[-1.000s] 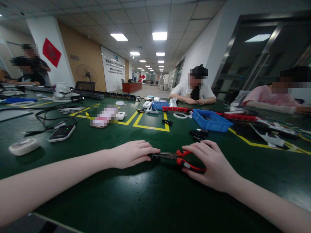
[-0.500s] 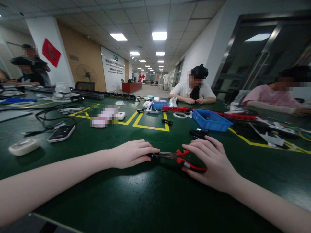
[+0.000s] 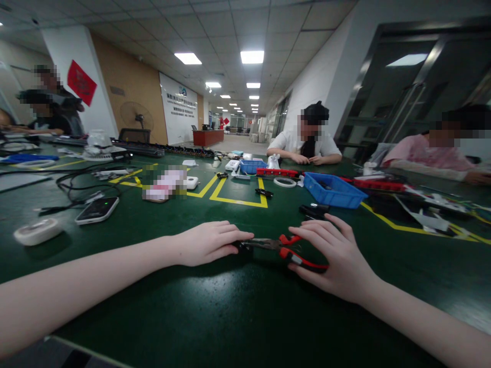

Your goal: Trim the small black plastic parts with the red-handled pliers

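Note:
My left hand (image 3: 211,243) pinches a small black part (image 3: 244,246) against the green table (image 3: 215,317); its details are too dark to make out. Red-and-black pliers (image 3: 286,244) lie in my right hand (image 3: 333,258), with the fingers round their spread handles. The metal jaws point left and meet the black part at my left fingertips. Just behind my right hand sits a black object (image 3: 313,210) on the table.
A blue tray (image 3: 333,197) stands at the back right, near a white ring (image 3: 285,182). On the left are a phone-like device (image 3: 97,210), a white oval case (image 3: 38,231) and black cables. People sit across the table.
Both hands and the pliers stay nearly where they were. The pliers have shifted very slightly to the right.

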Motion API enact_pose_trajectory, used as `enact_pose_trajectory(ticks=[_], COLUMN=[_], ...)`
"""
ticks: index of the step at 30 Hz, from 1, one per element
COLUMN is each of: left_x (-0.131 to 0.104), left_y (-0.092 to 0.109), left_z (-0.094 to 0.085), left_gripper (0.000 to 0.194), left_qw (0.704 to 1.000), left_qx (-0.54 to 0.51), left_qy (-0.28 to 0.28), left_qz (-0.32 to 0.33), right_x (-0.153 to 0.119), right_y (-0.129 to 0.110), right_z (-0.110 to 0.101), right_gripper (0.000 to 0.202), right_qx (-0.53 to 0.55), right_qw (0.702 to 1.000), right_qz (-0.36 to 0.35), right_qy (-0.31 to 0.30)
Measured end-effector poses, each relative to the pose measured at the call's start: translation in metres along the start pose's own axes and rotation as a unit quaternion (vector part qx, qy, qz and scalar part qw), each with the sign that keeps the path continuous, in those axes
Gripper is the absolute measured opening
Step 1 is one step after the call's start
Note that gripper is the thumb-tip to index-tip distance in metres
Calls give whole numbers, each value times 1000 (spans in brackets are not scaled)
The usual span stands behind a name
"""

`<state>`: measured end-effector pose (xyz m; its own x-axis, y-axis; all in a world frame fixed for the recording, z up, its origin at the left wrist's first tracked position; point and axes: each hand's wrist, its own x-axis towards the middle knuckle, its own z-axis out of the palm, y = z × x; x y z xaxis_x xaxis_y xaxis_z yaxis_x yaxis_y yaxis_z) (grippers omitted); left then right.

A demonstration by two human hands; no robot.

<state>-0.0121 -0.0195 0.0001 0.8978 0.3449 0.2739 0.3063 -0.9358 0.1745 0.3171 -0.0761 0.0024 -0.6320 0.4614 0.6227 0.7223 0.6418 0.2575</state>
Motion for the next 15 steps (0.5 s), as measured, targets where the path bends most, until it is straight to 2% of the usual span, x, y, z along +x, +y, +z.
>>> enact_pose_trajectory(ticks=[15], left_x=[-2], left_y=[-2], left_z=[2], left_gripper=[41], left_qw=[1000], left_qx=[-3], left_qy=[13], left_qz=[-12], right_x=[2], right_y=[-2], right_z=[-1], right_gripper=[48], right_qx=[-15], right_qw=[1000], right_qz=[-6], right_qy=[18])
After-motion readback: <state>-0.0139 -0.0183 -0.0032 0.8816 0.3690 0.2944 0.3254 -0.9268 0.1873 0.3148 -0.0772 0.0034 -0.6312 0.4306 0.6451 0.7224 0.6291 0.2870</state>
